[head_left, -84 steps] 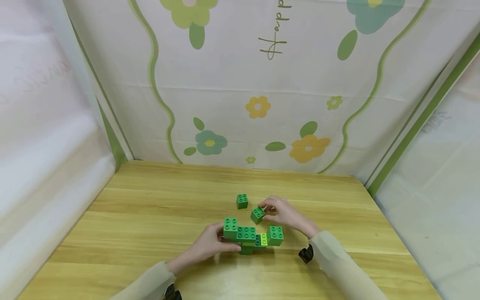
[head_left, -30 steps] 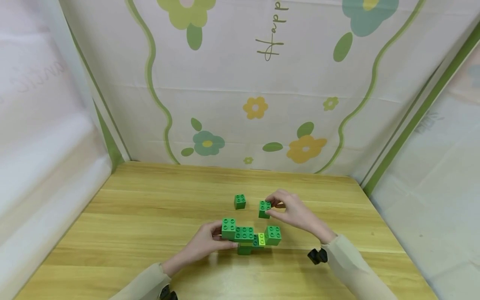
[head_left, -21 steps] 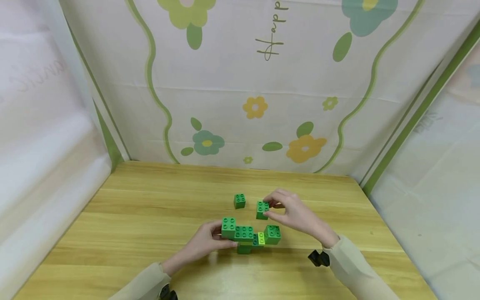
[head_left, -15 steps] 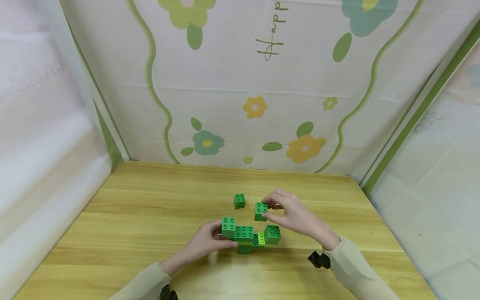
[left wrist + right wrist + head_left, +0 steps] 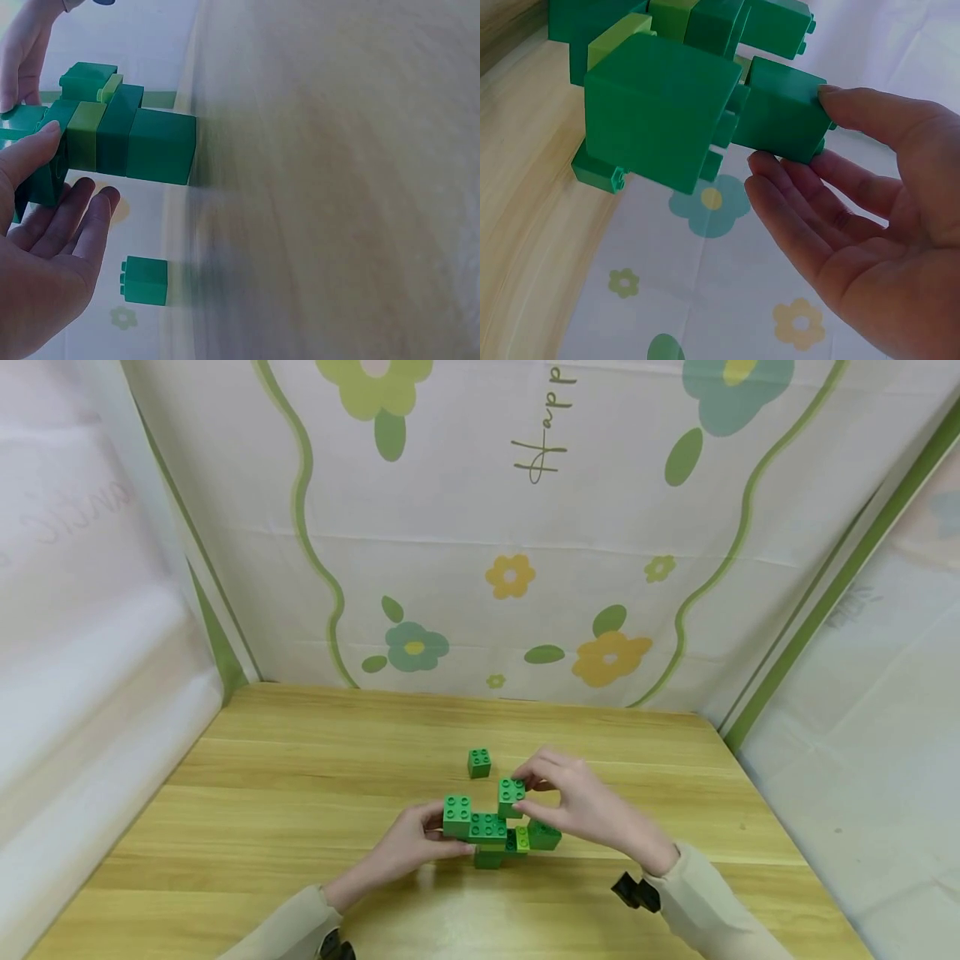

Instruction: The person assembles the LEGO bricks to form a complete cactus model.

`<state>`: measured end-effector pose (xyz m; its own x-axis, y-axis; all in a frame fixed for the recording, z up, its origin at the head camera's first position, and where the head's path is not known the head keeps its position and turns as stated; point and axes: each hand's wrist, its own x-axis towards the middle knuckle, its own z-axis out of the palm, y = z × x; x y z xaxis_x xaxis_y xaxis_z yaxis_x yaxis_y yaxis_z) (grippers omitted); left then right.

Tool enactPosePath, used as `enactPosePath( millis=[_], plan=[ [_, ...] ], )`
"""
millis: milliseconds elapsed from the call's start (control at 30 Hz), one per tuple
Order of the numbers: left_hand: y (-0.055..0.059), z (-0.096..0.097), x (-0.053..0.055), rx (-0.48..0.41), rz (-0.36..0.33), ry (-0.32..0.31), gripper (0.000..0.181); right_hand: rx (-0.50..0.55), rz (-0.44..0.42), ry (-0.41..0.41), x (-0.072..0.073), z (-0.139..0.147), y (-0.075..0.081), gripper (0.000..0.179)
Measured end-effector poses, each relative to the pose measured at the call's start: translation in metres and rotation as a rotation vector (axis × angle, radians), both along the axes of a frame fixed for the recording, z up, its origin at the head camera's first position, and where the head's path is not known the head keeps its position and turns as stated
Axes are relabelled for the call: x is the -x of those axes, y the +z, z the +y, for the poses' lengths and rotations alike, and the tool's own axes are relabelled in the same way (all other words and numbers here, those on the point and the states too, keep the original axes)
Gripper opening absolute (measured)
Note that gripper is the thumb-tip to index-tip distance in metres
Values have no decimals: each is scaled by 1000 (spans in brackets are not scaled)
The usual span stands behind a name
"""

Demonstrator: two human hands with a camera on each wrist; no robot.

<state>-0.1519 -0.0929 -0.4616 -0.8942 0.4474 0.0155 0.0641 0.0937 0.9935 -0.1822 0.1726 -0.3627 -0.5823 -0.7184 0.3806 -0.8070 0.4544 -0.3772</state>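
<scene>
My left hand [image 5: 408, 842] grips the left part of a built block model [image 5: 488, 828] of green and lime toy building bricks, thumb in front and fingers behind. In the left wrist view, the left thumb presses the model [image 5: 116, 139]. My right hand [image 5: 585, 802] pinches a green two-by-two brick [image 5: 510, 802] over the middle of the model, right behind its wide top brick. The right wrist view shows that brick [image 5: 780, 112] between thumb and fingers, against or very near the model; I cannot tell whether it is joined. The right hand partly covers the model's right-end brick [image 5: 543, 836].
A single green brick [image 5: 479, 764] stands on the wooden table [image 5: 337, 768] behind the model. A white cloth [image 5: 450, 527] printed with flowers hangs at the back, and more white cloth stands on both sides.
My right hand lifted the brick off the table, first moved it right, then brought it left and towards the model. The left hand stays on the model, which barely shifts.
</scene>
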Motion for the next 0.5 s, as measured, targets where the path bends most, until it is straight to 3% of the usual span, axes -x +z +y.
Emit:
enactPosePath(
  millis=[167,500],
  plan=[
    [0,0,0,1,11,-2,56,12,0,29,-3,-4,-1,28],
    [1,-1,0,8,14,-7,55,-8,-80,41,-9,-11,-2,27]
  ],
)
